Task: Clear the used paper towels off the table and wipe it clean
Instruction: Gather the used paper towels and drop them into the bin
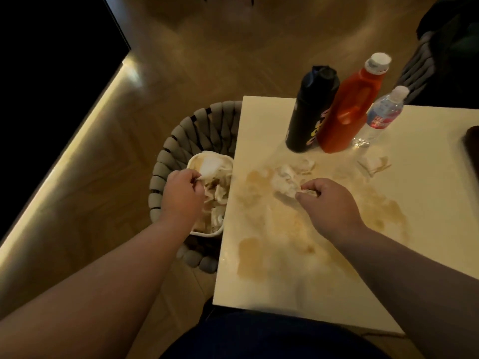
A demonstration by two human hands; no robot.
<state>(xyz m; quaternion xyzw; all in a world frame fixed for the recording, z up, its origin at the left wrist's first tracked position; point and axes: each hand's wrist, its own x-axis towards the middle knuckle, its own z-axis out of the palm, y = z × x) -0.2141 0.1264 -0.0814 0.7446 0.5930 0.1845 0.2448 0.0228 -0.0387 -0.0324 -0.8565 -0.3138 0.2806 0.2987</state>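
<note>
Head view. A pale desk (427, 229) stands on a wooden herringbone floor (207, 60) in dim, warm light, with a bright strip running along the floor's left side against a black surface. Brownish wet stains (251, 257) spread over the desk under the right fingers, to both sides of them, and nearer the person than them.

Three bottles stand close together beyond the right fingers: a black bottle (312, 110), an orange jug (347, 104) with a white cap, and a clear water bottle (381, 117). Three pieces of used paper towel lie on the desk. One is the crumpled wad (283, 181) at the right fingers, a second wad (307, 164) lies just beyond it, and a third wad (374, 163) lies well to the right of the fingers, near the water bottle. One woven grey basket (178, 136) stands on the floor against the desk's left edge, around the left fingers. Inside it is one white tub (207, 233) heaped with stained towels (217, 195). A dark flat object (472, 146) lies at the desk's right edge, far to the right of the right fingers.

The left hand (181, 195) is over the tub, its fingers (194, 181) curled and pinching a bit of towel at the top of the heap. The right hand (329, 203) is low on the desk. Its fingers (308, 193) and thumb are closed in a pinch on the near edge of the crumpled wad.
</note>
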